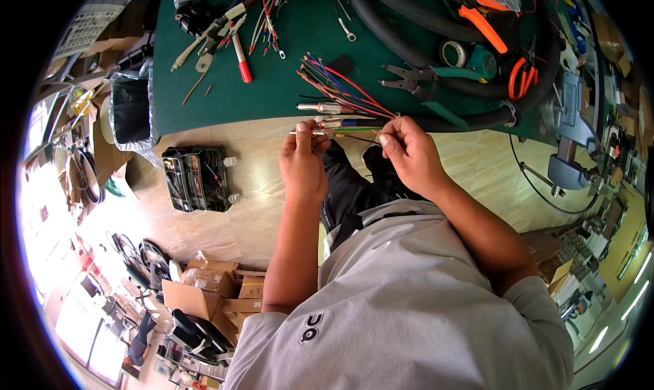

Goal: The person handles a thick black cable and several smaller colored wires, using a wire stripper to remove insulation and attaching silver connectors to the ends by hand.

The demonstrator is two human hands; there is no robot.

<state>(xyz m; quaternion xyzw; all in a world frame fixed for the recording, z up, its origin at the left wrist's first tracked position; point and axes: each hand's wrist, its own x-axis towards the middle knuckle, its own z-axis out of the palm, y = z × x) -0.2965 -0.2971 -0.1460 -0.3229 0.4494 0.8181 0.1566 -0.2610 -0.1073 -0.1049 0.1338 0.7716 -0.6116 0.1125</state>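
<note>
At the near edge of the green bench, my left hand (304,164) is closed, thumb and fingertips pinching a thin wire with a pale, shiny end piece. To its right, my right hand (414,157) is pinched round a yellow-green wire (361,130) close to a thick black cable (470,121). Just beyond my hands a fan of red, blue and black wires (344,87) spreads from that cable over the bench. Beside the fan lie thicker wires with shiny metal ends (327,108). Fine detail between my fingertips is too small to make out.
On the green bench (252,111) lie wire strippers (412,80), orange-handled pliers (484,29), red-handled cutters (523,76), a tape roll (452,53), a red-capped marker (242,63) and a ring terminal (349,32). A vise (571,131) stands right; a tool bag (196,179) rests on the floor.
</note>
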